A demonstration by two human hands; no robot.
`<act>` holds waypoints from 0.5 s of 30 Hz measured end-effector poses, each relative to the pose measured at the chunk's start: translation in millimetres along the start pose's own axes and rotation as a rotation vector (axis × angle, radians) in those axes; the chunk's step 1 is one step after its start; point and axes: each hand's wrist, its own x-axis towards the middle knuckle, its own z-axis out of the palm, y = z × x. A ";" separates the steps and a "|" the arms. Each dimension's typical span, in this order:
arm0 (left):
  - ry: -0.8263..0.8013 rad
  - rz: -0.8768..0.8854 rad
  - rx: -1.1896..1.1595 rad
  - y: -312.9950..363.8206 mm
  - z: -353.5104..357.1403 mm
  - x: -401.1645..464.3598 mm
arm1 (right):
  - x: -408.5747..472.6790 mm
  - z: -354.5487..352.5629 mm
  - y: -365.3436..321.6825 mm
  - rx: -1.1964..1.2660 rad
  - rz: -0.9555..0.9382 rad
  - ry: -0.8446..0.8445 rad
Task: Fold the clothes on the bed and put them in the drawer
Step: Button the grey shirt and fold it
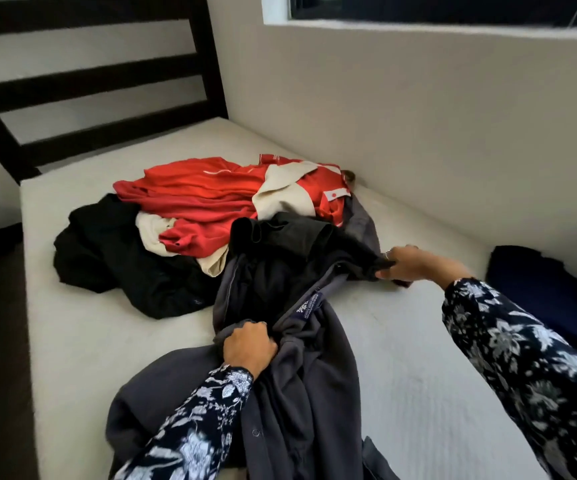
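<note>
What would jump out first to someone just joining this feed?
The bright red and cream garment on the pile mid-mattress, by the wall. Nearer, both hands grip a dark grey shirt: left hand bunching it in front, right hand pulling an end toward the wall side.

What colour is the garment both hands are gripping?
Dark grey garment, seen in the head view.

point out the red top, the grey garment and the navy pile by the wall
red top (197,194), head view, on its red middle folds
grey garment (318,386), head view, on the cloth below the label
navy pile (543,289), head view, on its top surface
</note>
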 end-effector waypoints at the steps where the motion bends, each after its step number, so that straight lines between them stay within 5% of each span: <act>1: 0.037 0.043 0.059 -0.3 -7.0 -3.8 | -11.2 -6.6 -0.5 0.130 -0.057 0.011; 5: 0.234 0.110 -0.071 4.1 -66.7 -30.6 | -83.9 -48.5 -0.4 0.868 -0.273 0.173; 10: 0.530 0.117 -0.583 15.8 -166.4 -59.5 | -135.0 -100.0 -7.5 1.299 -0.184 0.422; 15: 0.807 0.222 -0.621 41.2 -285.5 -105.0 | -199.9 -183.7 -17.3 1.699 -0.316 0.689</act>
